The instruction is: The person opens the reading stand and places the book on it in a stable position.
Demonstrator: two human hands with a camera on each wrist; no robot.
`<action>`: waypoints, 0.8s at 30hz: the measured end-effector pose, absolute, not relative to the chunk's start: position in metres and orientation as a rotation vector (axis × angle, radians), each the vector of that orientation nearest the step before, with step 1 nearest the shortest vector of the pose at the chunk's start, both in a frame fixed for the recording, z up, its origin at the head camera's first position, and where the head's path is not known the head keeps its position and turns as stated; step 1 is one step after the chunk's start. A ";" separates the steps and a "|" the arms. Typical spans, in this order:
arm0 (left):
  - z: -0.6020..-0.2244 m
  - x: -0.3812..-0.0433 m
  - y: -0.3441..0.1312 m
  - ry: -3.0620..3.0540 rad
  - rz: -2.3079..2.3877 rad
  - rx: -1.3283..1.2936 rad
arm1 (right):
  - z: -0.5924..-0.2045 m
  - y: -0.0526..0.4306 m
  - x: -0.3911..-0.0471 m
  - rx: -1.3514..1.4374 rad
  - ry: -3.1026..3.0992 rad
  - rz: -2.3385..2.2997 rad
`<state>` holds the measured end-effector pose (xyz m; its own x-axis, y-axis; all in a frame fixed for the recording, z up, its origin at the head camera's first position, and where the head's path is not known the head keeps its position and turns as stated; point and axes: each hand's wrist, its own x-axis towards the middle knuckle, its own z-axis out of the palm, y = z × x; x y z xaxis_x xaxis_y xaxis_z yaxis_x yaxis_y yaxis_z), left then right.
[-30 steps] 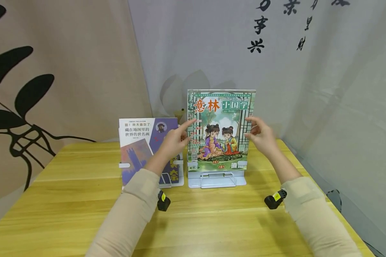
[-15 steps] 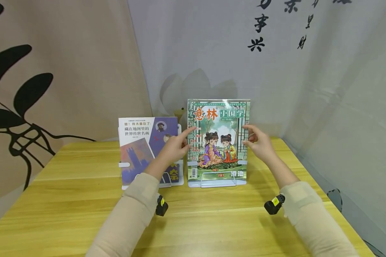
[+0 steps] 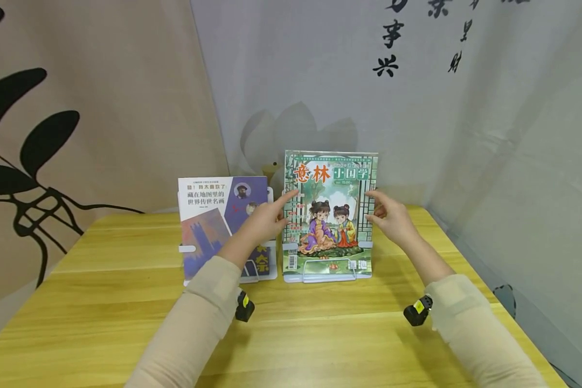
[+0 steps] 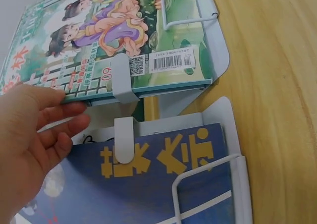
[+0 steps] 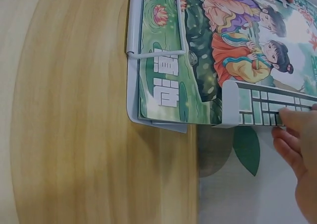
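A green magazine with two cartoon children on its cover leans upright on a white book stand. Its lower edge sits behind the stand's wire loop, and white side clips overlap its edges. My left hand holds the magazine's left edge, index finger on the cover and other fingers bent at the side. On the opposite edge, my right hand pinches with thumb and fingers, seen close in the right wrist view. Just left stands a purple and white book, partly hidden by my left forearm.
The purple book rests on a second white stand, a narrow gap from the first. Both stands are on a wooden table near its back edge. Behind hangs a pale curtain with black writing. A small brownish object shows behind the books.
Both hands have come down with the magazine, whose bottom edge dropped behind the wire loop onto the stand. During the last half second, its top has shifted very slightly right.
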<state>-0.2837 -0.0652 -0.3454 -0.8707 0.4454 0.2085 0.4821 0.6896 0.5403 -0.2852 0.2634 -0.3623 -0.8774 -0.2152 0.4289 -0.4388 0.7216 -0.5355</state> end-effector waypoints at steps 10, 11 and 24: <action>-0.340 -0.282 -0.070 -2.905 -0.908 -0.749 | -0.350 0.269 -0.278 0.601 -2.678 0.830; -0.339 -0.282 -0.072 -2.904 -0.892 -0.757 | -0.349 0.271 -0.277 0.610 -2.679 0.823; -0.318 -0.259 -0.123 -2.774 -0.738 -0.817 | -0.327 0.306 -0.246 0.576 -2.732 0.628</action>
<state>-0.2590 -0.1226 -0.3183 -0.8387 0.4672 0.2797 0.5444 0.7295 0.4140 -0.2461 0.3060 -0.3274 -0.8817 -0.3166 0.3499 -0.4375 0.8261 -0.3551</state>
